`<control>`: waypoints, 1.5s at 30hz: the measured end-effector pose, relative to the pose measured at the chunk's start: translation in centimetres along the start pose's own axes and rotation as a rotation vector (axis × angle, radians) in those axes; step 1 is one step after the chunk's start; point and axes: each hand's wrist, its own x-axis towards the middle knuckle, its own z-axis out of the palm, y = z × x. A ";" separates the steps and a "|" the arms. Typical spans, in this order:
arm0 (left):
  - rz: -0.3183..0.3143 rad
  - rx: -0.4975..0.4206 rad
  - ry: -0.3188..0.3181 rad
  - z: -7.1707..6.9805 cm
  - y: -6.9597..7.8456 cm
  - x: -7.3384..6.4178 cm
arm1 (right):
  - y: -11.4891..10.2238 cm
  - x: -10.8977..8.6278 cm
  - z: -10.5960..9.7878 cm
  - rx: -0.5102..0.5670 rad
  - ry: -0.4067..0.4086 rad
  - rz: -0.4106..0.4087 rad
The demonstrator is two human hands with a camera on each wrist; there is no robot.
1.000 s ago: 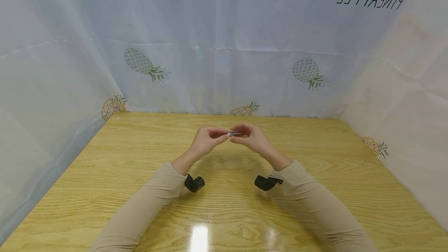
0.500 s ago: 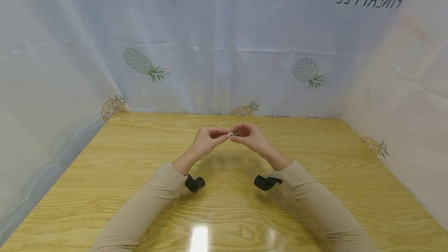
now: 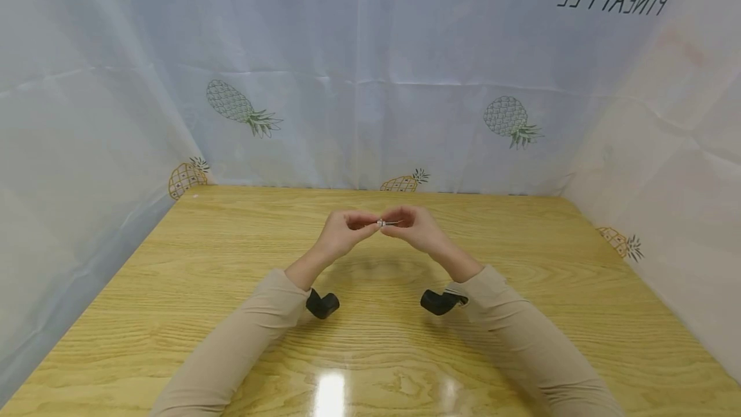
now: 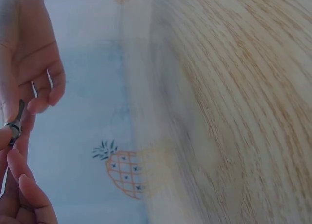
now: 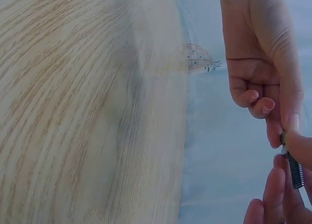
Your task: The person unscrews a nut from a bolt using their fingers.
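Between left hand (image 3: 340,235) and right hand (image 3: 419,230), one end of the bolt (image 5: 295,173) seems partly hidden, its shape unclear

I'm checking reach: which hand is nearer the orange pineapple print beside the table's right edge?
Right. The right hand is left of that print; the left hand is farther left, both pinching the bolt.

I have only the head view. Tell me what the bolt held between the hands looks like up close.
Observer: The right wrist view shows the bolt has a threaded shaft.

Operator: Now report the underside of the left hand.

Observer: In the right wrist view, two fingers of the left hand curl in toward its palm.

Operator: Same for the right hand.

Observer: The left wrist view shows narrow gaps between some fingers of the right hand.
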 end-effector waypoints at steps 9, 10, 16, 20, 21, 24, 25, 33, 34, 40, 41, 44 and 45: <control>-0.022 0.004 -0.007 -0.1 0.2 -0.1 | -0.2 0.0 0.0 -0.016 -0.031 0.069; -0.025 0.006 -0.006 -0.1 0.2 -0.1 | -0.1 0.0 0.0 -0.017 -0.035 0.073; -0.023 -0.009 -0.001 0.0 0.2 0.0 | -0.2 0.1 0.1 -0.012 -0.007 0.020; -0.016 -0.019 0.000 -0.1 0.2 -0.1 | -0.2 0.1 0.1 -0.008 0.004 -0.011; -0.016 -0.019 -0.001 -0.1 0.2 -0.1 | -0.2 0.1 0.1 -0.014 0.005 -0.007; -0.017 -0.011 -0.002 -0.1 0.2 -0.1 | 0.0 0.1 0.0 -0.021 -0.007 0.007; -0.018 -0.007 -0.002 -0.1 0.2 -0.1 | 0.0 0.2 0.0 -0.026 -0.011 0.015; -0.011 -0.011 0.002 -0.2 0.1 -0.1 | 0.2 0.2 0.0 -0.014 -0.005 -0.006; -0.008 -0.011 0.003 -0.2 0.1 -0.2 | 0.3 0.2 0.0 -0.014 0.000 -0.019; -0.008 -0.012 0.003 -0.2 0.0 -0.1 | 0.3 0.2 0.1 -0.016 -0.017 -0.004; -0.007 -0.007 0.002 -0.2 0.0 -0.1 | 0.3 0.2 0.1 -0.009 -0.031 0.009; -0.020 -0.010 0.000 -0.2 0.0 -0.1 | 0.3 0.2 0.1 0.007 -0.066 0.039; -0.022 -0.014 -0.001 -0.2 -0.1 0.0 | 0.3 0.3 0.2 0.011 -0.066 0.049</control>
